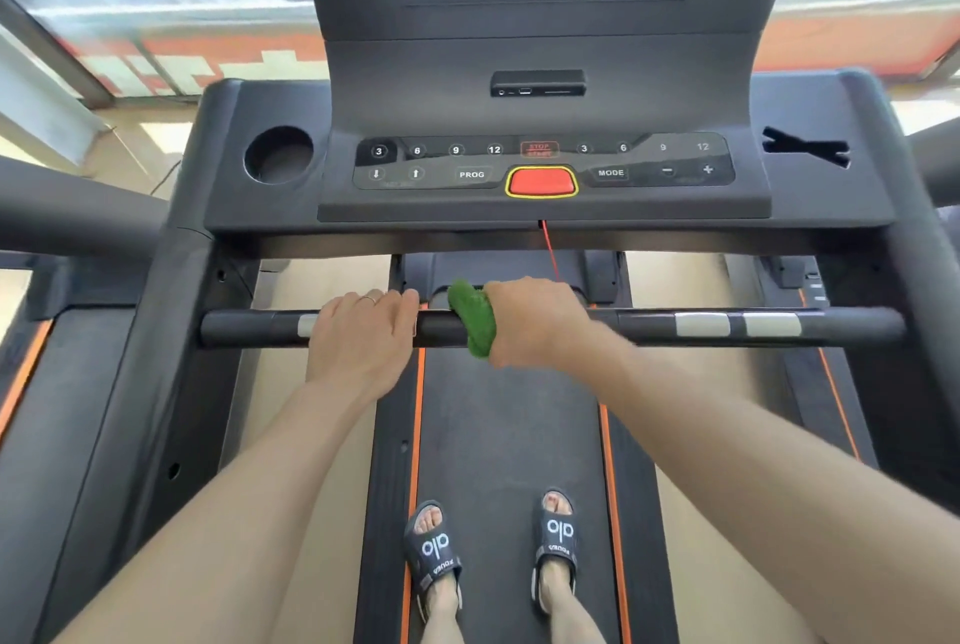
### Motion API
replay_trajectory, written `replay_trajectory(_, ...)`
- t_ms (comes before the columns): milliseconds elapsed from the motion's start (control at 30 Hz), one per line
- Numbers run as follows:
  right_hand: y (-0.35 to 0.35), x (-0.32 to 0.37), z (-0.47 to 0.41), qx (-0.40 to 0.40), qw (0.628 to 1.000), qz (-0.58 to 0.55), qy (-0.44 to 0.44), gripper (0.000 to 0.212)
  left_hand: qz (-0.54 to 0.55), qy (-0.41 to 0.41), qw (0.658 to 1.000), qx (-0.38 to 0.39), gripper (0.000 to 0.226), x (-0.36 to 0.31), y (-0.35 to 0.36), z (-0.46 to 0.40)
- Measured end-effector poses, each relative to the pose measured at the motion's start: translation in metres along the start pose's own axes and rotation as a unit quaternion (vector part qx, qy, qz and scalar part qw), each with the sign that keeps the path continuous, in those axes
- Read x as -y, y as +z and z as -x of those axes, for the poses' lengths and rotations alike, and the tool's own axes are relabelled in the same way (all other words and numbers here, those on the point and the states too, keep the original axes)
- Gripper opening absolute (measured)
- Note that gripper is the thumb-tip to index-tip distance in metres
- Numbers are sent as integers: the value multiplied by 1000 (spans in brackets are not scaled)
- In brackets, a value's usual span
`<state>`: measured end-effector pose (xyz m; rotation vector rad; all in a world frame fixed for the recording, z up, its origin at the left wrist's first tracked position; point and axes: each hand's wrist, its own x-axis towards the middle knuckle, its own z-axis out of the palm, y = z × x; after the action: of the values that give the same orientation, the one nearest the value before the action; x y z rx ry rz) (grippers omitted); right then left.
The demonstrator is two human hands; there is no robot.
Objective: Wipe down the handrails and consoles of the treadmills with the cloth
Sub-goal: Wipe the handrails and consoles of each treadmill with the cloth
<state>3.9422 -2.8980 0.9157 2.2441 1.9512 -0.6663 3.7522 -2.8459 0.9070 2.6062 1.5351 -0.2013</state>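
A black horizontal handrail (649, 326) with silver sensor patches crosses the treadmill in front of me. My right hand (535, 321) grips a green cloth (472, 318) wrapped around the bar near its middle. My left hand (363, 336) rests on the bar just left of the cloth, fingers curled over it, holding nothing else. Above the bar is the dark console (543, 165) with numbered keys, PROG and MODE buttons and a red stop button (542, 181).
A round cup holder (279, 154) sits left of the keys and an X-shaped slot (805, 152) on the right. A red safety cord (549, 248) hangs from the console. My sandalled feet stand on the belt (509, 414). Neighbouring treadmills flank both sides.
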Motion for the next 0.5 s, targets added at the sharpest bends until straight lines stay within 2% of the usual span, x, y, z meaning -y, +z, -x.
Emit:
replay_trajectory(67,22,3,13,-140,987,72,-17,29,-25,10,1000,-1,40,-1,-2,0)
replay_trajectory(133,45,3,23,-223,963,152,-26,46,-46,26,999,-2,49,-2,0,-1)
replay_trajectory(200,55,3,28,-280,948,146,-38,49,-57,41,998,-4,62,-3,2,-3)
replay_trajectory(300,46,1,27,-233,967,86,-51,56,-115,63,991,37,75,-4,-2,-5)
replay_trajectory(367,28,-12,27,-152,984,-29,-83,47,-130,52,988,67,55,-11,-11,-5)
replay_trajectory(433,1,-34,32,-81,972,-199,-99,26,-87,35,993,72,40,-29,-16,-8)
replay_trajectory(500,-26,-62,46,-78,932,-349,-61,13,-28,38,996,77,30,-50,-21,-12)
